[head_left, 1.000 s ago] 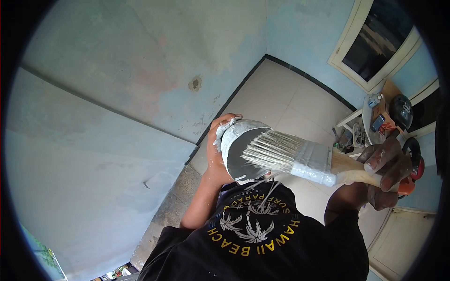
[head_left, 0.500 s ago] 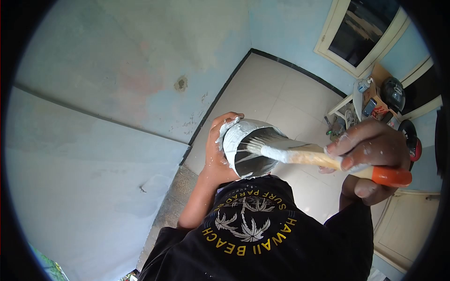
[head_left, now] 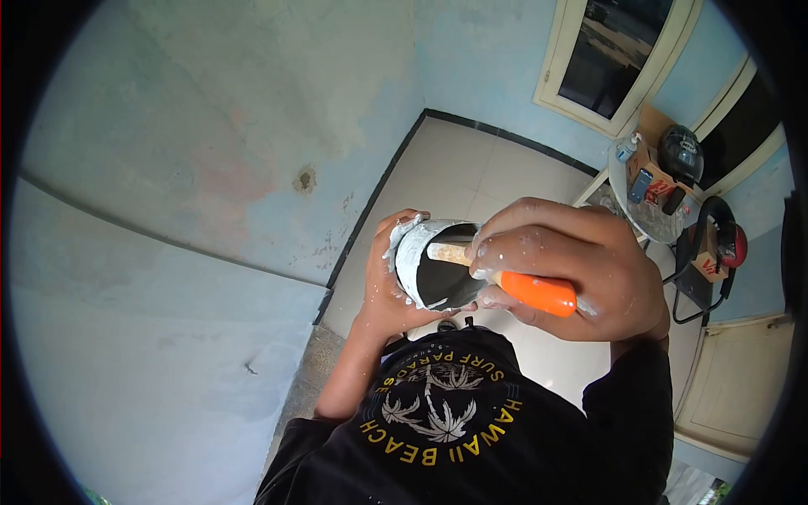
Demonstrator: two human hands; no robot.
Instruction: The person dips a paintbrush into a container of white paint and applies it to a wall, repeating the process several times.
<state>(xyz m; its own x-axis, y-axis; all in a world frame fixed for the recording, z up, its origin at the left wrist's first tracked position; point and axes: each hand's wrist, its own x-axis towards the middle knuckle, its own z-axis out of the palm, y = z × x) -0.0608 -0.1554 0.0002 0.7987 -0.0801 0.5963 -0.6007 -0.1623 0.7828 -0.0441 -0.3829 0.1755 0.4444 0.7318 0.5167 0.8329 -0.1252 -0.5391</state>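
Note:
A paint-smeared can [head_left: 410, 263] rests in my left hand [head_left: 383, 282], whose fingers wrap round its outer side. White paint coats its rim and inner wall; the inside looks dark. My right hand [head_left: 572, 269], spotted with white, is closed on a paintbrush [head_left: 539, 292] with a wooden handle and an orange end. The brush's paint-covered neck lies over the can's mouth. Its bristles are hard to make out at the can's near wall. Both hands are in front of my black printed shirt [head_left: 446, 404].
To my left is a wall [head_left: 168, 320] with patchy paint and a small hole [head_left: 305, 178]. A table [head_left: 619, 181] at the right holds a cardboard box, a black helmet [head_left: 680, 154] and a bottle [head_left: 627, 147]. A red and black object [head_left: 730, 244] stands nearer. A framed window [head_left: 614, 59] is beyond.
My right hand has moved left with the paintbrush, bringing it to the can's mouth and its bristles deeper in. My left hand still holds the can. The view has shifted slightly.

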